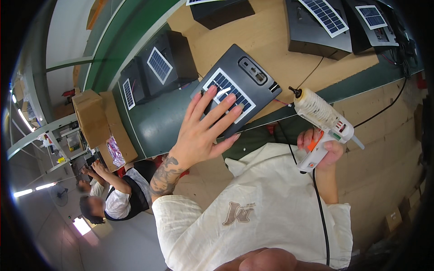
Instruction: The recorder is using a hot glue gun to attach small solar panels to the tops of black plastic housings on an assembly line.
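Note:
My left hand (pixel 204 126) lies with spread fingers on a small blue solar panel (pixel 220 80), which rests on the face of a black plastic box (pixel 233 58). A recessed port panel (pixel 252 70) shows at the box's upper end, and a thin wire with a small white plug (pixel 289 105) sticks out beside it. To the right, my right hand (pixel 333 153) is wrapped round the handle of a white hot glue gun (pixel 324 118) with an orange trigger. The gun's dark nozzle (pixel 295 91) points up and left, apart from the box.
More black boxes with solar panels stand at the left (pixel 178 56), at the top (pixel 224 13) and upper right (pixel 316 34). Cardboard (pixel 271 27) covers part of the green table (pixel 158 131). A black cord (pixel 322 217) hangs from the glue gun. Co-workers (pixel 120 194) sit left, near an open carton (pixel 97 119).

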A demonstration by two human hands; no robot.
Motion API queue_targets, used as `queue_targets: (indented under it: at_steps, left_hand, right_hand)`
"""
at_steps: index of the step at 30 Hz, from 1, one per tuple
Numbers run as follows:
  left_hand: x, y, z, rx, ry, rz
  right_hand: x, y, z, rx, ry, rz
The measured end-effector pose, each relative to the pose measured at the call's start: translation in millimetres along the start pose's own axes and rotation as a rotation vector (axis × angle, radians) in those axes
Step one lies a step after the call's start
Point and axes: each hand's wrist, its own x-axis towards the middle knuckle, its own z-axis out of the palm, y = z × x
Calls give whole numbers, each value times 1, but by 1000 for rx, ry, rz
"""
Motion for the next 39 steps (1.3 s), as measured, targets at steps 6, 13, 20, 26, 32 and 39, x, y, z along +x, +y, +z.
queue_targets:
  at_steps: [6, 13, 20, 26, 32, 39]
  left_hand:
    - [9, -2, -6, 23, -22, 22]
    - [10, -18, 30, -106, 418, 76]
    - [21, -5, 12, -2105, 807, -562]
    - [37, 20, 7, -2544, 361, -592]
    - [39, 33, 24, -2562, 235, -608]
    - [41, 31, 25, -2550, 226, -644]
  right_hand:
    - [-1, 3, -9, 83, -31, -50]
    - [15, -13, 14, 39, -84, -111]
    - [38, -28, 54, -2, -315, -152]
    - [64, -47, 110, -90, -451, -213]
    - [94, -62, 146, -159, -457, -205]
    - [103, -75, 150, -260, -318, -219]
